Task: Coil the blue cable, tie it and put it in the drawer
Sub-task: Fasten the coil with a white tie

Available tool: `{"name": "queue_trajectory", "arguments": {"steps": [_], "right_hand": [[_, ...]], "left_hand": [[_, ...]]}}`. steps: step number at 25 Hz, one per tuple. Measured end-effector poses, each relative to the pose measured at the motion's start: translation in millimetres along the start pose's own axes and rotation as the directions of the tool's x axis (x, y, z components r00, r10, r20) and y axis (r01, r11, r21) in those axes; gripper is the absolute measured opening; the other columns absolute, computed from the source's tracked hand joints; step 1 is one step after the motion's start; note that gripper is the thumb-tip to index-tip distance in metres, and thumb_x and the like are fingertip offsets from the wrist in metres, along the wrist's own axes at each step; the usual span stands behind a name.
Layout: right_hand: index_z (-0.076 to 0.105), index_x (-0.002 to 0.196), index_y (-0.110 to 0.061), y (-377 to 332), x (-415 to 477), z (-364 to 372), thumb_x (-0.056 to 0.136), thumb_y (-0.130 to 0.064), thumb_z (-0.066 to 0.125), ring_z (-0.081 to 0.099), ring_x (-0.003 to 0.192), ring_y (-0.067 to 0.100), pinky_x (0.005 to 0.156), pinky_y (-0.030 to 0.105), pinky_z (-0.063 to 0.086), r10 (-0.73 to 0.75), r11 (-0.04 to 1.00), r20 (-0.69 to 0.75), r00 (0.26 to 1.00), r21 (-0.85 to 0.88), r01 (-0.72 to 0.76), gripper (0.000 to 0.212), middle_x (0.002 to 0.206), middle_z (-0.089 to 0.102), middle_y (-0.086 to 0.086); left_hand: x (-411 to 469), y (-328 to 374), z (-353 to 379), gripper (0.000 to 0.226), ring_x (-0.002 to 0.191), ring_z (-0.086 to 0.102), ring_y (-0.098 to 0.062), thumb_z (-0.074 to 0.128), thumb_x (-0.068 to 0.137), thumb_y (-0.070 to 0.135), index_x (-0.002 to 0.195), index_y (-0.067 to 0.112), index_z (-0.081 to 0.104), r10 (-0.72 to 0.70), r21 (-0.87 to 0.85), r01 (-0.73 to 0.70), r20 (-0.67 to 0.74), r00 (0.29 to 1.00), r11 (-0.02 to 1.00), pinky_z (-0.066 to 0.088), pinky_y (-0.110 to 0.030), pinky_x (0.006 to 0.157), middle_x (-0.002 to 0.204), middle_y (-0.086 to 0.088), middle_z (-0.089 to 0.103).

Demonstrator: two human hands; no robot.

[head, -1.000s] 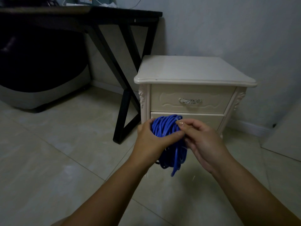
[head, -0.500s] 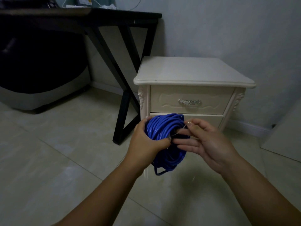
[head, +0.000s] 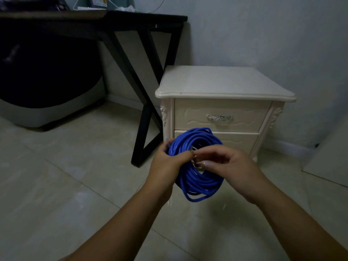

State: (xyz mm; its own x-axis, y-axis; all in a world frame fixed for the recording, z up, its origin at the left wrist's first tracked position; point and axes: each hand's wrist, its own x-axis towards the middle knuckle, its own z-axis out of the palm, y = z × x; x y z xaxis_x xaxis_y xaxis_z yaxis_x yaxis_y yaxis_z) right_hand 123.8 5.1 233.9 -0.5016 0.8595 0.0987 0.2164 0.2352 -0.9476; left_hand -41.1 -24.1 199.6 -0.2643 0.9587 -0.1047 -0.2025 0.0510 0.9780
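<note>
Now, left hand [head: 165, 162]: fingers are curled round the blue cable [head: 199, 183] and grip the coil at its 9 o'clock side.
Right hand [head: 231, 166]: thumb and fingertips pinch a small pale piece [head: 196, 163] at the coil's middle. It is blurred, so I cannot tell if it is a tie or a plug.
Cable place: in the air between both hands, in front of the lower drawer [head: 239, 141].
Done: the coiling looks finished, with many round loops together.
Left: the tying seems in progress. Both drawers are closed, so opening one and putting the cable in remain.
Cable material: smooth and rubbery. One loop hangs loose at 6 o'clock.
Nightstand [head: 226, 81]: at 12 o'clock, cream and glossy, with carved corners and a silver handle [head: 219, 117].
Floor [head: 75, 185]: pale shiny tiles.
Counter [head: 131, 17]: black, at 10 o'clock, with crossed legs.
</note>
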Motion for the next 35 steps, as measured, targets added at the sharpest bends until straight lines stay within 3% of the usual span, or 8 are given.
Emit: {"name": "queue_trajectory", "arguments": {"steps": [2,7,13,16,19,23,29,35], "right_hand": [[0.074,0.095,-0.031,-2.8,-4.3,1.0,0.084,-0.006,0.067,0.068,0.095,0.0,0.079,0.014,0.053,-0.033,0.999,0.046,0.998,0.027,0.031,0.029,0.098,0.074,-0.013],[0.073,0.087,-0.025,4.3,-1.6,10.2,0.087,-0.009,0.064,0.071,0.082,0.006,0.075,0.019,0.054,-0.102,0.994,-0.116,0.988,0.03,0.106,0.018,0.086,0.076,-0.006],[0.068,0.093,-0.019,9.4,5.4,6.7,0.092,-0.008,0.058,0.072,0.087,0.011,0.083,0.027,0.056,-0.115,0.988,-0.276,0.954,0.064,0.138,0.015,0.089,0.076,-0.004],[0.067,0.091,-0.022,8.7,5.5,13.9,0.092,-0.01,0.058,0.072,0.085,0.007,0.078,0.021,0.056,-0.12,0.989,-0.284,0.951,0.045,0.138,0.015,0.088,0.075,-0.009],[0.065,0.086,-0.023,10.9,8.7,18.4,0.094,-0.011,0.057,0.07,0.077,0.003,0.068,0.014,0.054,-0.073,0.99,-0.349,0.934,0.09,0.111,0.016,0.08,0.073,-0.014],[0.066,0.09,-0.023,17.0,13.1,12.1,0.095,-0.017,0.056,0.07,0.073,0.004,0.065,0.019,0.054,0.005,0.993,-0.418,0.909,0.106,0.043,0.013,0.077,0.073,-0.008],[0.064,0.095,-0.011,19.8,16.0,5.6,0.095,-0.013,0.055,0.073,0.082,0.017,0.069,0.024,0.056,0.105,0.931,-0.346,0.932,0.365,0.03,0.009,0.084,0.075,0.004],[0.064,0.095,-0.009,20.8,14.8,4.2,0.085,-0.019,0.063,0.071,0.075,0.021,0.065,0.028,0.056,0.097,0.898,-0.317,0.943,0.436,0.054,0.014,0.084,0.074,0.011]], "left_hand": [[2.6,-0.6,-2.6,0.055,0.092,0.071,-0.023,0.073,0.077,0.013,0.128,0.016,0.054,-0.017,-0.034,0.017,0.003,1.0,0.999,0.058,-0.033,0.076,0.11,-0.01,0.068],[2.3,3.3,-3.3,0.059,0.085,0.071,-0.023,0.076,0.074,0.014,0.127,0.015,0.052,-0.008,-0.057,0.01,0.028,1.0,0.998,0.056,-0.031,0.073,0.107,-0.011,0.068],[3.3,5.3,-6.7,0.098,0.086,0.068,-0.021,0.086,0.056,0.024,0.142,0.019,0.039,0.004,-0.095,0.006,0.097,0.995,0.995,0.054,-0.027,0.07,0.126,-0.018,0.058],[-0.8,8.6,-4.2,0.081,0.083,0.07,-0.019,0.081,0.059,0.018,0.132,0.017,0.047,0.002,-0.104,0.011,0.131,0.991,0.995,0.055,-0.025,0.069,0.11,-0.01,0.065],[-3.7,8.1,-1.1,0.07,0.096,0.07,-0.019,0.078,0.061,0.021,0.126,0.022,0.051,0.002,-0.073,0.009,0.141,0.99,0.997,0.056,-0.026,0.076,0.115,-0.006,0.067],[0.4,12.8,-1.9,0.029,0.099,0.07,-0.019,0.052,0.094,0.017,0.122,0.013,0.058,0.037,-0.224,-0.018,0.081,0.996,0.974,0.057,-0.027,0.077,0.11,-0.006,0.072],[5.7,11.7,-2.7,0.025,0.088,0.072,-0.021,0.048,0.099,0.022,0.118,0.013,0.062,0.046,-0.066,-0.05,-0.058,0.997,0.997,0.055,-0.028,0.072,0.1,-0.009,0.073],[1.9,13.8,-2.8,0.021,0.081,0.071,-0.015,0.05,0.097,0.022,0.099,0.023,0.071,0.125,0.033,-0.121,-0.177,0.976,0.992,0.055,-0.022,0.064,0.09,-0.001,0.074]]}}
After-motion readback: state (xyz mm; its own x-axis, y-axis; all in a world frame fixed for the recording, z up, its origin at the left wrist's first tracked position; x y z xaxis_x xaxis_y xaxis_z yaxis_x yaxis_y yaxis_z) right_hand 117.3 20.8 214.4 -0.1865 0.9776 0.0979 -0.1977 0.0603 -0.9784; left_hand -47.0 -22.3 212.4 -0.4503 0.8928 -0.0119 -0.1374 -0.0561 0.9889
